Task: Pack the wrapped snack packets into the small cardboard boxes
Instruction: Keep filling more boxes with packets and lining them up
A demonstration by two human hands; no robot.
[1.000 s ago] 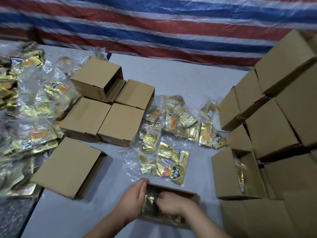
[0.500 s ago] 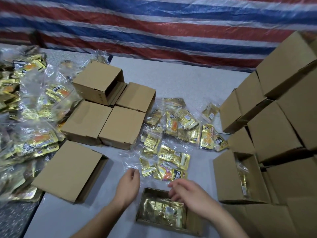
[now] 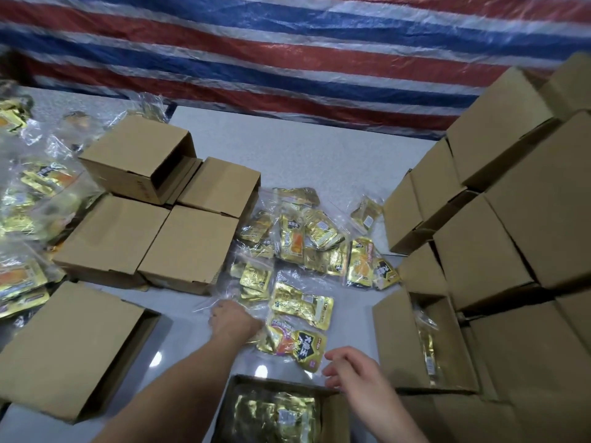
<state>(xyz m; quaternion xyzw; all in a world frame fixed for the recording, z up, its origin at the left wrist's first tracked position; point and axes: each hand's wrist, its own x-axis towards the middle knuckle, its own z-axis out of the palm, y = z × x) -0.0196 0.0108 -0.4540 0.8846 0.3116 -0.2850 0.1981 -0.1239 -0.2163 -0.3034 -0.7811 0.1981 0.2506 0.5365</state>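
**Reaching for the next packet while an open box waits below**

We see the left hand (image 3: 233, 318) stretched forward onto the loose pile of gold foil snack packets in clear wrappers (image 3: 300, 251). Its fingers are turned away from us, so we cannot tell whether they have closed on a packet. The right hand (image 3: 355, 372) hovers with fingers relaxed and slightly spread, holding nothing, just beside the nearest gold packet with black and orange print (image 3: 295, 343).

Directly beneath the right fingers stands the open brown cardboard box (image 3: 332, 414), already holding several packets; we judge it is kept close so that each packet travels only a short way. Right of those fingers, a second open cardboard box (image 3: 395, 340) holds one packet standing on edge, backed by a stack of brown boxes (image 3: 499, 251). Left of the left fingers, closed boxes (image 3: 188, 247) sit on the pale grey desk (image 3: 319, 155).
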